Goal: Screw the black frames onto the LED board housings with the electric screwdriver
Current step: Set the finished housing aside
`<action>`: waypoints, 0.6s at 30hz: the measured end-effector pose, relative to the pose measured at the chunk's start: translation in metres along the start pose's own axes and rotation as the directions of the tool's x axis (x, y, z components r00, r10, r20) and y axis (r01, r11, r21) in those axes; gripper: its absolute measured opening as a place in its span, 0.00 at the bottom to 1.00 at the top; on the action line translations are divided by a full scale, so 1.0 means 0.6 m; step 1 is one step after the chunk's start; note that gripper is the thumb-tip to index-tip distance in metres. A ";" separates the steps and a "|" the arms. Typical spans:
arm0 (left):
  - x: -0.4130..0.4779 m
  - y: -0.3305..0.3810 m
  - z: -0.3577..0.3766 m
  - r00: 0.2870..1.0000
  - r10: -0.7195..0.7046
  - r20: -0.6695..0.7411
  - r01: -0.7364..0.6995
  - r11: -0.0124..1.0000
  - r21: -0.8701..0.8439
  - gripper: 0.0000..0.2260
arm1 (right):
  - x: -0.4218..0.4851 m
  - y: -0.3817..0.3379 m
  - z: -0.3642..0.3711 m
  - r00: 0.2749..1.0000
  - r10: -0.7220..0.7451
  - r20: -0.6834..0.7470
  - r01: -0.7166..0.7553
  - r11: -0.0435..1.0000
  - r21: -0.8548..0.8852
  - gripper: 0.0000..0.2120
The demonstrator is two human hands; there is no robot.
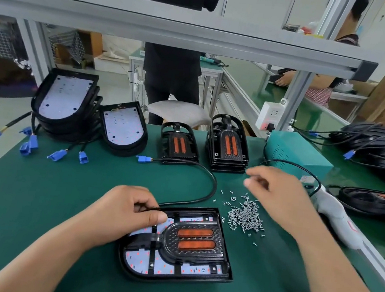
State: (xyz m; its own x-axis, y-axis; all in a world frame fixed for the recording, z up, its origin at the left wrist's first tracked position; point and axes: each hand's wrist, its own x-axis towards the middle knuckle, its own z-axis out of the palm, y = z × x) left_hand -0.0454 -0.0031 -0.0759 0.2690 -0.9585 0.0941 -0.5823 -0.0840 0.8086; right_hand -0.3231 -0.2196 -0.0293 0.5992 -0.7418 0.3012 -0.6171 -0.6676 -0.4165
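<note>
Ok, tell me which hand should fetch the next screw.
Right. The right hand hovers free just above the screw pile, and the electric screwdriver lies further right. The left hand is occupied, gripping the edge of the housing.

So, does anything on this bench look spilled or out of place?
Only the screws: a loose heap straight on the green mat, right of the housing the left hand grips, with strays scattered around it.
</note>
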 end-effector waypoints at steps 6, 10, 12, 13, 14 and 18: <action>0.001 -0.006 0.002 1.000 0.015 0.002 -0.015 1.000 0.014 0.10 | 0.079 -0.066 0.100 0.956 -0.167 0.242 0.217 0.956 -0.196 0.17; 0.002 -0.010 0.001 1.000 0.017 -0.006 -0.016 0.999 0.036 0.10 | 0.112 -0.082 0.143 0.959 -0.160 0.235 0.232 0.917 -0.324 0.16; 0.003 -0.012 0.003 1.000 0.020 -0.013 -0.020 0.999 0.043 0.10 | 0.118 -0.085 0.156 0.963 -0.164 0.213 0.235 0.898 -0.371 0.15; 0.003 -0.013 0.004 1.000 0.023 -0.014 -0.022 0.999 0.044 0.10 | 0.119 -0.086 0.160 0.961 -0.167 0.219 0.241 0.897 -0.372 0.14; 0.003 -0.014 0.004 1.000 0.024 -0.014 -0.023 0.999 0.045 0.10 | 0.120 -0.086 0.163 0.959 -0.168 0.229 0.244 0.902 -0.357 0.14; 0.003 -0.015 0.005 1.000 0.019 -0.013 -0.019 0.999 0.043 0.10 | 0.115 -0.073 0.169 0.957 -0.184 0.223 0.249 0.916 -0.313 0.12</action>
State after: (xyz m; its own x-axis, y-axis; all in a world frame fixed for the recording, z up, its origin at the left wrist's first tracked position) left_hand -0.0417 -0.0051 -0.0847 0.2675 -0.9564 0.1173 -0.6201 -0.0777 0.7807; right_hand -0.2029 -0.2351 -0.0772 0.8010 -0.5730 0.1733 -0.5759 -0.8166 -0.0380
